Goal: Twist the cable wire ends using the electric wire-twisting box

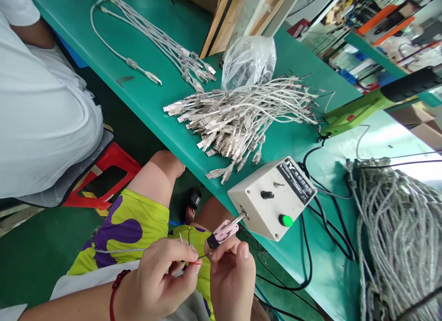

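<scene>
My left hand, with a red bracelet on its wrist, is closed on a cable near its stripped end. Thin white, black, green and red wires fan out from its fingertips. A dark strand runs from there to my right hand, whose thumb and fingers are pinched together around its end. Just above those fingers is the black tip of a pink sleeve on the metal shaft of a beige control box. The box has a black knob and a lit green button.
A heap of USB cables lies beyond the box, near a clear plastic bag. A green-and-black tool and a large cable bundle are on the right. Black cords trail behind the box. A person in white sits at left.
</scene>
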A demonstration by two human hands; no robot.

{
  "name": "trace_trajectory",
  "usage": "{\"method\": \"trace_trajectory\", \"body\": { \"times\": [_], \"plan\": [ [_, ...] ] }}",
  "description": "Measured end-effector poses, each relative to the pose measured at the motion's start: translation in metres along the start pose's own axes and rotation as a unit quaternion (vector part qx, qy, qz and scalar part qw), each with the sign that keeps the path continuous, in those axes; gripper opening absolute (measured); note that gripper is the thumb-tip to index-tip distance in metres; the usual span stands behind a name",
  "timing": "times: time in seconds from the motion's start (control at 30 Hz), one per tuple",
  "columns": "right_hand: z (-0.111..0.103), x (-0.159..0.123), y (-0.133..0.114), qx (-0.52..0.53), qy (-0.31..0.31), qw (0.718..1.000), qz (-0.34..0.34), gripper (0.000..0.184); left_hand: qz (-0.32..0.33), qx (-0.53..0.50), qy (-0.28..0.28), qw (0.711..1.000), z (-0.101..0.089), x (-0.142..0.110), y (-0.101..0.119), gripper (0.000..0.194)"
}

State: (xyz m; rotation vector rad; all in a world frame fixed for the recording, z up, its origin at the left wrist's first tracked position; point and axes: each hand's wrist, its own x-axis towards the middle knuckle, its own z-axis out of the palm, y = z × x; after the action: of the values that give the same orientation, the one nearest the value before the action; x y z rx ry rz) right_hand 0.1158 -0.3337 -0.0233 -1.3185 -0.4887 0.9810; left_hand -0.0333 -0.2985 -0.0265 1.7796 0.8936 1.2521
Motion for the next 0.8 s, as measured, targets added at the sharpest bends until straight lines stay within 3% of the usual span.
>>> {"method": "trace_trajectory", "body": {
  "times": [0.1, 0.3, 0.43, 0.67, 0.73, 0.8],
  "plan": [
    [0.001, 0.011, 0.002, -0.012, 0.045, 0.998, 0.049, 0.059, -0.005, -0.009, 0.003, 1.000, 0.004, -0.001, -0.002, 0.015],
    [-0.007, 0.014, 0.008, 0.085, -0.022, 0.990, 0.113, 0.056, -0.013, -0.018, -0.001, 1.000, 0.010, -0.001, -0.004, 0.021],
    [-0.004, 0.015, 0.002, 0.099, -0.053, 0.988, 0.110, 0.049, -0.008, 0.003, 0.006, 1.000, 0.013, -0.002, -0.005, 0.022],
    [0.004, 0.017, -0.001, 0.101, -0.051, 0.987, 0.116, 0.048, 0.001, 0.046, 0.009, 0.999, 0.016, -0.002, -0.007, 0.020],
    [-0.004, 0.013, 0.004, 0.074, -0.060, 0.989, 0.110, 0.053, 0.004, 0.046, 0.009, 0.999, 0.016, -0.002, -0.008, 0.021],
    [-0.023, 0.006, 0.009, -0.012, -0.061, 0.996, 0.061, 0.056, 0.004, 0.042, 0.007, 0.999, 0.016, -0.002, -0.008, 0.022]
  ]
}}
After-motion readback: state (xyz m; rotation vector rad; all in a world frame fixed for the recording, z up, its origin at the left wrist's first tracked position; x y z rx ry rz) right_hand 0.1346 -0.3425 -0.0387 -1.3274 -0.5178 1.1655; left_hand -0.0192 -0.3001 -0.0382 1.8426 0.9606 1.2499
